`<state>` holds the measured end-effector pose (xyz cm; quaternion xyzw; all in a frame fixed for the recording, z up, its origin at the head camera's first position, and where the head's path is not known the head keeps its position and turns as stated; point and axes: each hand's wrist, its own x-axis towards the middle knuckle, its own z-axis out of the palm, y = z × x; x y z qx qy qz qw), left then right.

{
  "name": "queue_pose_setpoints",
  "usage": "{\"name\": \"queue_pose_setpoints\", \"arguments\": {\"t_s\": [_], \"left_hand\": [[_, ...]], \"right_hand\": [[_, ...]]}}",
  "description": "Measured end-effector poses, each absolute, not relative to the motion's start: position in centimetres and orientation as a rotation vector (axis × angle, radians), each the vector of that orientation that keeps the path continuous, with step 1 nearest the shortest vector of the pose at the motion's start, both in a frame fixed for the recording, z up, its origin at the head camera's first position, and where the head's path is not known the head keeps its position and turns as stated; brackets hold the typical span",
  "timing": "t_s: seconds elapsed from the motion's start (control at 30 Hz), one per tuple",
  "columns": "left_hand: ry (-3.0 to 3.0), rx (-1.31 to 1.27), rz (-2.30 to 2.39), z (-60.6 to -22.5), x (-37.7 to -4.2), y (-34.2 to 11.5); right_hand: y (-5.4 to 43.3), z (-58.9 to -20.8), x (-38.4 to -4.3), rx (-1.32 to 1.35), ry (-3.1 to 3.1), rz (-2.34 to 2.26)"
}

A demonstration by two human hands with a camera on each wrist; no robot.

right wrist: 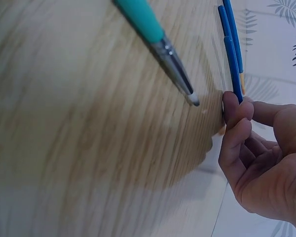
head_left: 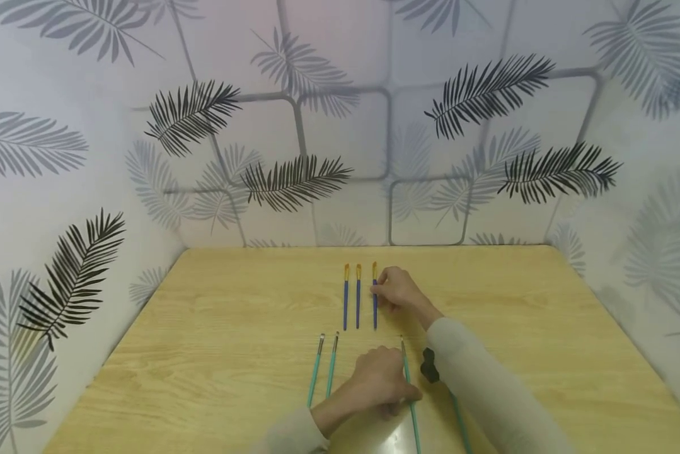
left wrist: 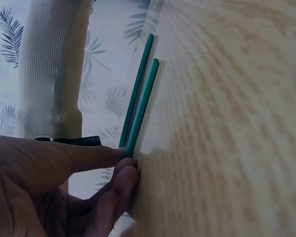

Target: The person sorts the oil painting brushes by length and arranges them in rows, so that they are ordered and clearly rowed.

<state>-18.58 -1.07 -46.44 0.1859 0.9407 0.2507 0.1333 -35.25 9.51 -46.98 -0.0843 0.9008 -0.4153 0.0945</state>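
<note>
Three blue-handled paintbrushes with golden-brown bristles lie side by side at the far middle of the table. My right hand [head_left: 399, 290] pinches the rightmost blue paintbrush [head_left: 375, 296] between thumb and fingers, also visible in the right wrist view [right wrist: 233, 69]. Nearer, my left hand [head_left: 376, 378] pinches a teal paintbrush [head_left: 414, 424] between thumb and fingers; the left wrist view shows this teal handle [left wrist: 144, 106] close to the tabletop. Another teal paintbrush [head_left: 460, 421] lies to its right, partly hidden under the right sleeve. Its metal ferrule [right wrist: 175, 66] looms large in the right wrist view.
Two more teal paintbrushes, one on the outside [head_left: 314, 380] and one beside it [head_left: 331, 366], lie left of my left hand. A dark object [head_left: 429, 366] sits against the right sleeve. The wood-grain table [head_left: 232, 328] meets a leaf-patterned wall [head_left: 351, 214] at the back.
</note>
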Motion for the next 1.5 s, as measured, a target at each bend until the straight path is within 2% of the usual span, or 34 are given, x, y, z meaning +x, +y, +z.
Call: {"name": "queue_pose_setpoints", "arguments": {"t_s": [1.03, 1.5], "left_hand": [[2.652, 0.592, 0.893, -46.2, -18.2, -1.2], [2.638, 0.457, 0.885, -45.9, -18.0, -1.0]], "right_hand": [[8.8, -46.9, -35.4, -0.251, 2.714, -1.093], [10.7, -46.2, -34.2, -0.213, 2.709, -1.216]]}}
